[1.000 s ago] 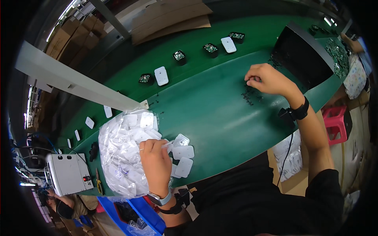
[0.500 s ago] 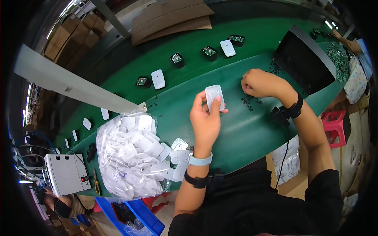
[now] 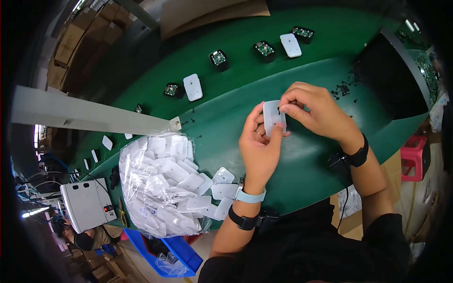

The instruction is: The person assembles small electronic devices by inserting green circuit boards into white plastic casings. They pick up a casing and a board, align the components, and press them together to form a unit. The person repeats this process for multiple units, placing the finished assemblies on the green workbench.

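**Both hands on one white cover**

Just right of the frame's centre, we hold a white cover (image 3: 273, 117) above the green table (image 3: 212, 118). Our left hand (image 3: 258, 146) grasps it from below, fingers wrapped behind and thumb along its left edge. Our right hand (image 3: 315, 109) comes in from the right and pinches a small dark part at the cover's upper right corner between thumb and forefinger; the part is too small to identify.

In the lower left of the frame lies a clear bag (image 3: 158, 188) stuffed with more white covers, several spilling out of its right side onto the table, near our left wrist. A grey box (image 3: 87, 203) sits further left at the table's edge, and a blue bin (image 3: 165, 250) shows below the bag.

Along the upper part of the frame, a row of small black modules (image 3: 218, 58) alternates with white covers lying flat on the belt (image 3: 192, 87). At the upper right stands a black tray (image 3: 394, 80), with loose dark bits (image 3: 343, 88) scattered on the table just left of it, close above our right hand. A pale beam (image 3: 89, 118) crosses the left side.
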Motion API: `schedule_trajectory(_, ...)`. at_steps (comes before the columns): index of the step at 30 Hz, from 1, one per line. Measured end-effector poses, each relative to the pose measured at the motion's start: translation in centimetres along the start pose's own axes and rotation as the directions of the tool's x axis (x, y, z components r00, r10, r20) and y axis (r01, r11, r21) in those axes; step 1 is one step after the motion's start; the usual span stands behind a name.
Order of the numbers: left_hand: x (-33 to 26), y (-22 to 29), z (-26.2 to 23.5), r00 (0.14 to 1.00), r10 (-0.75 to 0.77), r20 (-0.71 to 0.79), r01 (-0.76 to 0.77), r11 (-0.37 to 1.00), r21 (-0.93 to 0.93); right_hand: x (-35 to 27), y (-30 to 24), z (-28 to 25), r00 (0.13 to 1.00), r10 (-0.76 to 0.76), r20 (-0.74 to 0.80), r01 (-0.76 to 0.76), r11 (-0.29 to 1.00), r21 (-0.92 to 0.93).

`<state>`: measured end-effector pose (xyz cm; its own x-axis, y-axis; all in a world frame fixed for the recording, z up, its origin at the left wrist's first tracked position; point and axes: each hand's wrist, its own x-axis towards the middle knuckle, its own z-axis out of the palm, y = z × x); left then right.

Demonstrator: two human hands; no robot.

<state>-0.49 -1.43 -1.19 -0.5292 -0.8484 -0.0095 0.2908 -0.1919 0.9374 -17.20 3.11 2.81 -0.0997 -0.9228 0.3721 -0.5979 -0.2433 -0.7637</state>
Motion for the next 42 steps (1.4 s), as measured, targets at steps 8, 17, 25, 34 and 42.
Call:
schedule_trajectory(8,-0.2,-0.1,0.2,0.999,-0.004,-0.037,0.01,0.989,0.148,-1.0,2.4,0.5,0.987,-0.154,-0.044,0.151,0.987,-0.055)
schedule_trajectory(17,0.0,-0.1,-0.6,0.991,-0.063,-0.115,0.061,0.998,-0.023,-1.5,2.1,1.4,0.991,-0.135,0.019,0.133,0.987,0.088)
schedule_trajectory(25,-0.7,0.0,-0.7,0.996,-0.073,-0.057,0.068,0.994,-0.09,-1.5,1.9,1.8,0.99,-0.136,-0.041,0.136,0.991,0.004)
schedule_trajectory(34,-0.7,-0.5,-0.9,1.0,-0.011,0.011,0.01,0.999,0.036,-1.5,1.7,1.5,0.976,-0.21,-0.058,0.202,0.972,-0.124)
schedule_trajectory(42,-0.9,-0.5,-0.9,0.999,0.033,0.001,-0.033,0.987,0.159,-1.7,2.2,1.5,0.981,-0.184,-0.059,0.177,0.979,-0.098)
